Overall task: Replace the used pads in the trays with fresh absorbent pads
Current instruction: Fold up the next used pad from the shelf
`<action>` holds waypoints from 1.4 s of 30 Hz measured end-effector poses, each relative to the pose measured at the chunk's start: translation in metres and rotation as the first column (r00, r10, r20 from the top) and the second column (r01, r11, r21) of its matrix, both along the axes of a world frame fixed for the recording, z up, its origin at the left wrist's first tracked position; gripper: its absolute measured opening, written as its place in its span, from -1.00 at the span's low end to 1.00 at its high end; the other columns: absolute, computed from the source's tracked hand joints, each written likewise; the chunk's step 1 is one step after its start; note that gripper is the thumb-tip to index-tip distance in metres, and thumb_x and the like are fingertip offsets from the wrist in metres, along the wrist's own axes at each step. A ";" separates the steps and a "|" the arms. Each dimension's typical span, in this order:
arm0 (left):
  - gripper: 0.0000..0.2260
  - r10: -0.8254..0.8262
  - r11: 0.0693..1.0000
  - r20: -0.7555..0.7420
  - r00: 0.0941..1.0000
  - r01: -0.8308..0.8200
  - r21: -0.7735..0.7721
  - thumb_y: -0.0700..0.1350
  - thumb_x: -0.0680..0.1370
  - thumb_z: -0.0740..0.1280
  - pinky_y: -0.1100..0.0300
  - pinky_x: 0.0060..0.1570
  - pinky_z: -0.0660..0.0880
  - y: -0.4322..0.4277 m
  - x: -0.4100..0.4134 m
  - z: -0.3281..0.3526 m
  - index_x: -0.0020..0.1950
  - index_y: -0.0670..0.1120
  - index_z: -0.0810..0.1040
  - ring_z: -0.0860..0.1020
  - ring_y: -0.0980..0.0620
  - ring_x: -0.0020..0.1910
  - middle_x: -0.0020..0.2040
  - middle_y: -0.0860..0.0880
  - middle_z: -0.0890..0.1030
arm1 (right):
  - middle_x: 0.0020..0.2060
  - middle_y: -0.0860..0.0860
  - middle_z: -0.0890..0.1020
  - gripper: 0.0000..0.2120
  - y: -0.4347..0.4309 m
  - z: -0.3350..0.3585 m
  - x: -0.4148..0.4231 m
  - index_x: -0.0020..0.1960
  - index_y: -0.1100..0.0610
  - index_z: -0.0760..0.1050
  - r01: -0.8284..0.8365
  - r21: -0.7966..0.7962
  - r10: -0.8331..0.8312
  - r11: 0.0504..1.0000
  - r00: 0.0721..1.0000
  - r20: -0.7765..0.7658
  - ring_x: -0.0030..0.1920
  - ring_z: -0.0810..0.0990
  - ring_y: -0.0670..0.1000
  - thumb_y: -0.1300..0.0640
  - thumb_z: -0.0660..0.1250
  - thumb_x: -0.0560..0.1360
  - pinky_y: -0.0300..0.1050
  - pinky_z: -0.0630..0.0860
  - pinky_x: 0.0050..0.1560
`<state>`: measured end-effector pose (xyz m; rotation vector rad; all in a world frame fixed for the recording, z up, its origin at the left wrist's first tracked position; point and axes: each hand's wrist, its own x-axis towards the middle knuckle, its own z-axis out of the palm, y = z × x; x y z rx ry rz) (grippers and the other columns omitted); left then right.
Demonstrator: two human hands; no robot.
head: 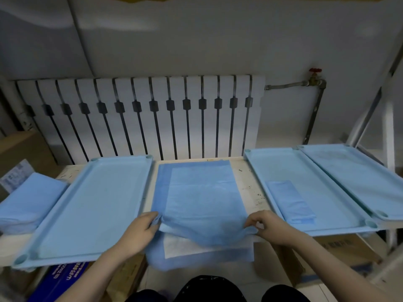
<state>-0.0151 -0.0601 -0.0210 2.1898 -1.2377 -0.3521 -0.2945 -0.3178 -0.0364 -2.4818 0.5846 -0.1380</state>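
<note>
The left hand (141, 227) and right hand (265, 225) are each pinching the near edge of a blue pad (200, 192) lying on the table (248, 188) between trays. The left tray (93, 203) is looking bare, so most work is probably waiting.

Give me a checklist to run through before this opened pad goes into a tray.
1. Left hand holds the unfolded pad at its near left corner: ok.
2. Right hand pinches the near right corner: ok.
3. Pad fully flat: not ok, the near edge sags between the hands, with more pad hanging below.
4. Left tray free to take it: ok, nothing is seen lying in it.
5. Right tray lined: not ok, the folded pad in it is unopened.
6. Far right tray lined: cannot tell.
</note>
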 end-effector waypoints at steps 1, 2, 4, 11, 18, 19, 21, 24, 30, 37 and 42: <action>-0.58 0.010 1.000 -0.044 0.999 -0.010 0.008 0.13 0.52 0.11 0.06 -0.04 0.44 -0.001 0.000 0.002 -0.07 -0.21 0.53 0.55 -0.01 -0.09 -0.13 -0.06 0.61 | -0.18 -0.13 0.66 -0.88 -0.002 0.001 0.001 -0.17 -0.08 0.60 -0.025 0.023 0.025 0.999 1.000 0.011 -0.11 0.59 -0.19 0.14 0.36 0.45 -0.24 0.51 -0.04; -0.66 0.019 0.999 -0.081 0.997 -0.016 0.034 0.05 0.59 0.14 0.07 0.00 0.45 -0.002 0.000 0.004 0.00 -0.19 0.54 0.56 -0.01 -0.04 -0.06 -0.04 0.63 | -0.21 -0.06 0.66 -0.95 -0.002 0.005 0.002 -0.18 0.02 0.60 -0.030 0.044 0.029 0.999 0.999 0.020 -0.15 0.59 -0.16 0.10 0.36 0.44 -0.18 0.50 -0.08; -0.78 0.034 0.998 -0.113 0.993 -0.028 0.056 -0.07 0.63 0.16 0.13 -0.01 0.44 -0.007 -0.001 0.006 0.01 -0.13 0.55 0.55 0.01 -0.01 -0.03 0.01 0.61 | -0.32 0.06 0.59 -0.91 -0.005 0.009 0.003 -0.20 0.05 0.59 -0.014 0.124 0.010 0.992 0.999 0.033 -0.28 0.51 -0.06 0.06 0.35 0.43 -0.09 0.44 -0.18; -0.78 0.215 0.976 -0.072 0.974 -0.216 0.003 -0.13 0.64 0.13 0.08 -0.13 0.37 -0.037 0.013 0.004 -0.10 -0.24 0.44 0.53 -0.15 -0.07 -0.09 -0.21 0.58 | -0.30 -0.02 0.51 -0.88 -0.010 0.012 0.026 -0.07 0.02 0.48 0.146 0.275 -0.207 0.950 0.956 0.209 -0.31 0.46 -0.22 0.20 0.23 0.59 -0.31 0.42 -0.19; -0.77 0.470 0.851 -0.146 0.870 -0.491 -0.187 -0.12 0.61 0.19 0.06 -0.20 0.30 -0.074 0.029 0.005 -0.21 -0.18 0.30 0.53 -0.28 -0.07 -0.18 -0.28 0.53 | -0.39 -0.02 0.42 -0.86 -0.021 -0.002 0.092 -0.08 0.24 0.40 0.484 0.258 -0.541 0.836 0.805 0.244 -0.27 0.44 0.05 0.16 0.19 0.58 -0.12 0.25 -0.31; -0.78 0.481 0.852 -0.155 0.863 -0.502 -0.149 -0.10 0.60 0.21 0.08 -0.22 0.29 -0.077 0.030 0.003 -0.16 -0.19 0.31 0.53 -0.28 -0.07 -0.20 -0.23 0.51 | -0.33 -0.01 0.46 -0.88 -0.022 -0.008 0.098 -0.02 0.21 0.42 0.524 0.250 -0.572 0.814 0.798 0.191 -0.19 0.49 0.10 0.15 0.20 0.58 -0.13 0.26 -0.26; -0.77 0.476 0.874 -0.147 0.867 -0.485 -0.033 -0.06 0.56 0.29 0.09 -0.19 0.32 -0.083 0.033 -0.007 -0.05 -0.20 0.33 0.54 -0.25 -0.02 -0.15 -0.18 0.52 | -0.19 0.02 0.51 -0.81 -0.021 -0.019 0.106 0.12 0.20 0.43 0.580 0.228 -0.612 0.782 0.785 0.100 -0.05 0.53 0.13 0.11 0.21 0.58 -0.16 0.30 -0.16; -0.80 0.447 0.894 -0.075 0.891 -0.447 0.018 -0.17 0.53 0.31 0.11 -0.20 0.31 -0.085 0.033 -0.018 -0.03 -0.19 0.29 0.54 -0.25 0.00 -0.05 -0.24 0.55 | -0.23 0.00 0.51 -0.82 -0.018 -0.023 0.107 0.12 0.16 0.37 0.624 0.181 -0.644 0.760 0.760 0.086 -0.17 0.47 0.08 0.08 0.18 0.59 -0.11 0.31 -0.21; -0.90 0.491 0.869 0.041 0.870 -0.485 -0.097 -0.27 0.55 0.18 0.04 -0.29 0.29 -0.086 0.031 -0.023 0.02 -0.27 0.30 0.53 -0.33 -0.11 -0.12 -0.33 0.54 | -0.39 -0.04 0.39 -0.86 -0.004 -0.022 0.102 0.10 0.17 0.21 0.632 0.016 -0.626 0.775 0.764 0.155 -0.35 0.41 0.08 0.15 0.12 0.60 -0.06 0.29 -0.35; -0.82 0.512 0.859 0.071 0.856 -0.509 -0.060 -0.17 0.58 0.19 0.03 -0.28 0.35 -0.089 0.035 -0.028 0.09 -0.22 0.27 0.53 -0.26 -0.12 -0.12 -0.24 0.54 | -0.33 0.09 0.47 -0.93 -0.006 -0.026 0.105 0.06 0.21 0.25 0.661 -0.040 -0.650 0.749 0.746 0.146 -0.34 0.41 0.11 0.26 0.05 0.58 -0.12 0.15 -0.45; -0.78 0.443 0.864 0.339 0.830 -0.497 0.088 -0.15 0.56 0.19 0.09 -0.35 0.35 -0.086 0.029 -0.026 0.14 -0.19 0.23 0.58 -0.16 -0.16 -0.20 -0.08 0.54 | -0.31 0.08 0.49 -0.88 -0.009 -0.025 0.107 0.06 0.19 0.26 0.634 -0.134 -0.634 0.761 0.771 0.048 -0.34 0.40 0.11 0.32 0.03 0.55 -0.15 0.13 -0.49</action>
